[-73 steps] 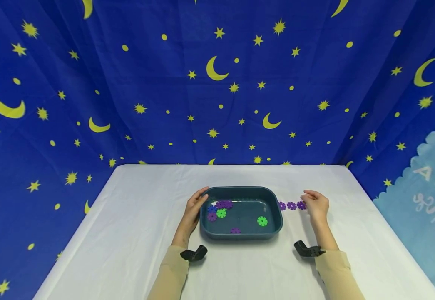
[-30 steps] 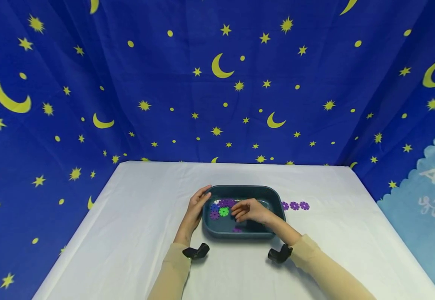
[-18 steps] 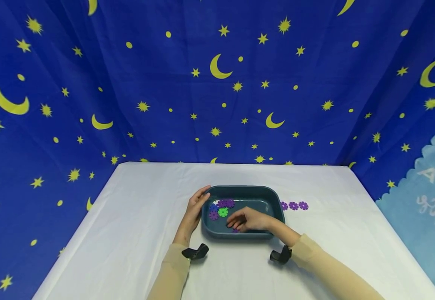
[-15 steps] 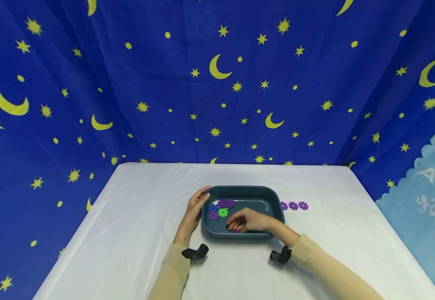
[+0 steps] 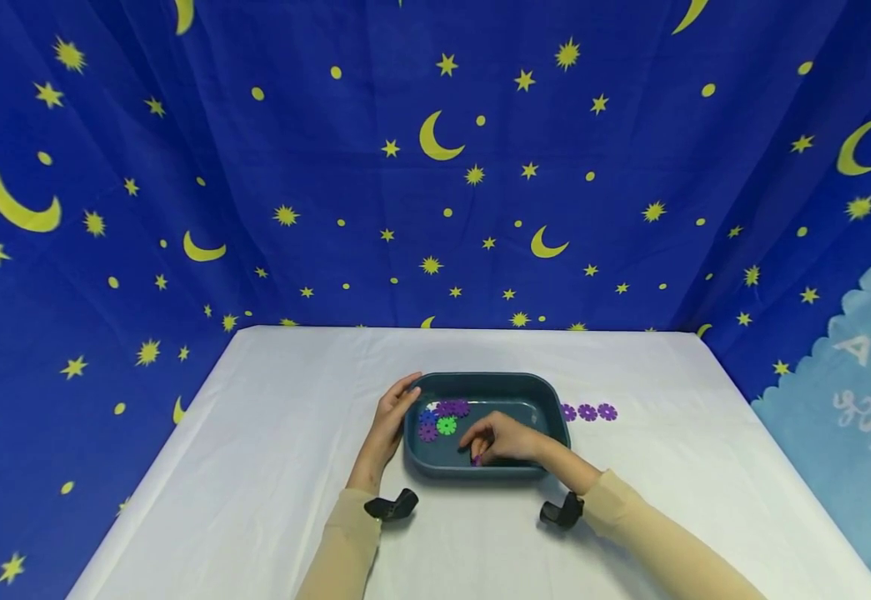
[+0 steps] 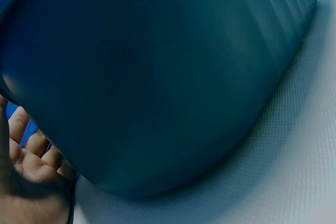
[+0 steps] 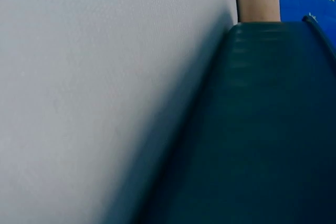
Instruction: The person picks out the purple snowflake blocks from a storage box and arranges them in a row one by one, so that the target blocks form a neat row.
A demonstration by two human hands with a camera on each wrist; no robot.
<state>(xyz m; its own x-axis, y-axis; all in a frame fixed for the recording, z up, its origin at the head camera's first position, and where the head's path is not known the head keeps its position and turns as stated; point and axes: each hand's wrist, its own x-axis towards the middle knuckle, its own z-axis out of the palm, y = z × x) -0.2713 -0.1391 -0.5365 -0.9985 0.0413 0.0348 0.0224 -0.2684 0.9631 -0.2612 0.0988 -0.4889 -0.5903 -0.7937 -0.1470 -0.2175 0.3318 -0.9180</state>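
My left hand (image 5: 387, 421) holds the dark teal basin (image 5: 488, 472) at its left end, thumb at the rim. In the left wrist view, its fingers (image 6: 38, 142) lie bent along the outer wall. Inside the basin, my right hand (image 5: 503, 437) pinches a purple interlocking disc (image 5: 477, 460), now tipped up and partly hidden by the fingers. Grouped at the basin's left are a green disc (image 5: 446, 425), a blue disc (image 5: 427, 416) and several purple discs (image 5: 453, 407). The right wrist view shows only the basin's outer wall (image 7: 262, 129), hiding the hand.
Right of the basin, three purple discs (image 5: 588, 412) lie in a row on the white-covered table (image 5: 315, 375). A blue curtain with yellow moons and stars (image 5: 435, 208) hangs behind. Black wrist cameras (image 5: 392, 505) sit on both wrists.
My right hand has come from the disc row at right into the basin and taken hold of the purple disc near the front wall. The left hand stays on the basin.
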